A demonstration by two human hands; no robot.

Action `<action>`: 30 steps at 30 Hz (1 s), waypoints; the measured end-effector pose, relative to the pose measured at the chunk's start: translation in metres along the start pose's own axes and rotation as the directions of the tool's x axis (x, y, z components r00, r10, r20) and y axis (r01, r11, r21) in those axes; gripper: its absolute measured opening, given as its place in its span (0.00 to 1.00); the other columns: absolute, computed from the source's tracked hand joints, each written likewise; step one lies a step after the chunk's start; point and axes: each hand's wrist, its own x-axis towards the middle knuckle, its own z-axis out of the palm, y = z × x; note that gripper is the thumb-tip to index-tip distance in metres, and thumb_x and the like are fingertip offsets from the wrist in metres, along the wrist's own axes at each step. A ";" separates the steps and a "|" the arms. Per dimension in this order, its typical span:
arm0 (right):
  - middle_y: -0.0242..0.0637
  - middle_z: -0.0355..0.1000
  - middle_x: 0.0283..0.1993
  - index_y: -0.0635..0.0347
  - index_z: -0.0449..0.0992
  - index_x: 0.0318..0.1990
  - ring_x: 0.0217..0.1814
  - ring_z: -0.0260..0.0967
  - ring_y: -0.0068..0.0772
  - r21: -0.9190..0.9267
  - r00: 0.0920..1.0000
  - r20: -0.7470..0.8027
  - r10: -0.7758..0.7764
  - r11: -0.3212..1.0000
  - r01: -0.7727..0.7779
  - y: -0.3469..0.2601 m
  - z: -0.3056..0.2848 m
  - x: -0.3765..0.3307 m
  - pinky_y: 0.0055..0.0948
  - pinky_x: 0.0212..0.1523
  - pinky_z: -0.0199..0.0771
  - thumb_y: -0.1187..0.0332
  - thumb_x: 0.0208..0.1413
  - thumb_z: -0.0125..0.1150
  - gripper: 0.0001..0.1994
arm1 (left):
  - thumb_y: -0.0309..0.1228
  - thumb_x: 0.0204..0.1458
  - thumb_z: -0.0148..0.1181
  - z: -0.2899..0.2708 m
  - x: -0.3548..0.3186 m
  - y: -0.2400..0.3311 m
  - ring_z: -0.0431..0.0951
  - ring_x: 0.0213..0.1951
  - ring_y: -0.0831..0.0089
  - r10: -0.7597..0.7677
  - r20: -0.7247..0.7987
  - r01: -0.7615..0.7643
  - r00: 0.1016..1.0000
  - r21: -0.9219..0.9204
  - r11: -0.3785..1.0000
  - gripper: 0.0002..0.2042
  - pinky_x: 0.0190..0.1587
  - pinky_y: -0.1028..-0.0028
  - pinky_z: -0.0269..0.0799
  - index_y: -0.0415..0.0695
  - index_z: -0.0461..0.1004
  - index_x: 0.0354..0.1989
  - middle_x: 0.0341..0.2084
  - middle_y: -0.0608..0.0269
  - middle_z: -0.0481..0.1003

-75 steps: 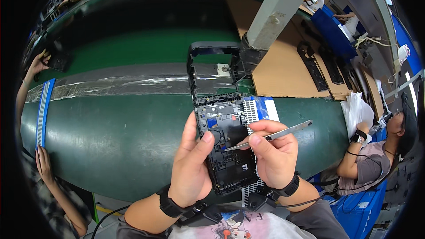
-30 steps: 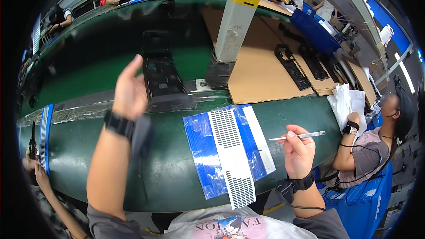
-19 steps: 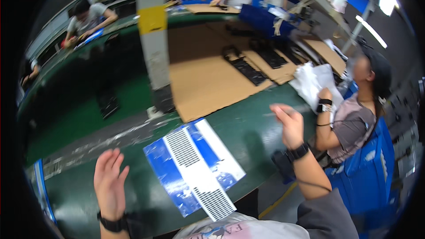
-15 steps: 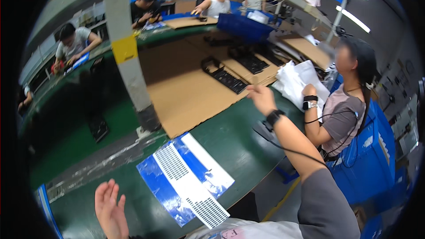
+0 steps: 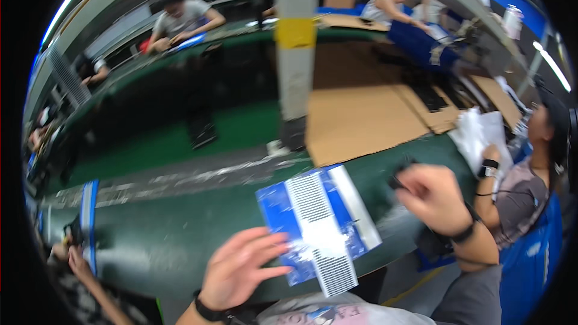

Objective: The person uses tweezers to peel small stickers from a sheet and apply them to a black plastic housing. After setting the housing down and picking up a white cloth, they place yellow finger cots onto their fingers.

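the left hand (image 5: 241, 268) is open, fingers spread, palm down over the green table (image 5: 168, 235) — its fingertips (image 5: 278, 242) reach the near left edge of the blue mat (image 5: 318, 229); whether they touch it is blurred. a dark band sits on that wrist. the right hand (image 5: 430, 195) is raised over the table's right end, fingers curled around a small dark object (image 5: 398, 179) at its far side; motion blur hides what it is. the mat lies flat on the table between the 2 hands, tilted, with a white grid strip down its middle and a pale strip along its right side, its near end over the table's front edge.

beyond it, a grey post (image 5: 296, 54) with a yellow band stands on the table, and cardboard sheets (image 5: 361, 120) lie to its right. a person (image 5: 521, 186) sits at the right with white sheets (image 5: 481, 138). other workers sit along the far side — 1 in a grey shirt (image 5: 180, 18).
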 end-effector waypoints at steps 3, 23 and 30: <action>0.35 0.65 0.16 0.60 0.72 0.28 0.16 0.64 0.33 0.245 0.890 0.265 -0.372 0.918 0.311 -0.068 0.011 -0.012 0.25 0.19 0.65 0.76 0.34 0.58 0.08 | 0.41 0.52 0.44 -0.003 -0.014 -0.009 0.54 0.56 0.52 -0.187 0.075 0.201 0.979 -0.323 0.925 0.24 0.52 0.47 0.54 0.39 0.54 0.53 0.53 0.42 0.53; 0.42 0.70 0.28 0.66 0.69 0.29 0.25 0.68 0.26 0.862 0.832 0.433 0.347 0.111 -0.495 0.010 0.139 0.010 0.20 0.27 0.71 0.69 0.51 0.52 0.08 | 0.26 0.50 0.45 -0.026 0.024 -0.010 0.69 0.43 0.69 0.350 -0.329 -0.420 0.877 -0.174 0.890 0.14 0.45 0.69 0.67 0.40 0.60 0.47 0.42 0.56 0.67; 0.39 0.70 0.22 0.66 0.67 0.32 0.19 0.66 0.20 0.871 0.861 0.252 0.441 0.284 -0.400 0.013 0.161 0.008 0.14 0.15 0.61 0.76 0.47 0.54 0.05 | 0.26 0.51 0.44 -0.034 0.030 -0.016 0.69 0.42 0.70 0.294 -0.389 -0.377 0.873 -0.158 0.912 0.14 0.44 0.70 0.67 0.40 0.59 0.47 0.43 0.56 0.66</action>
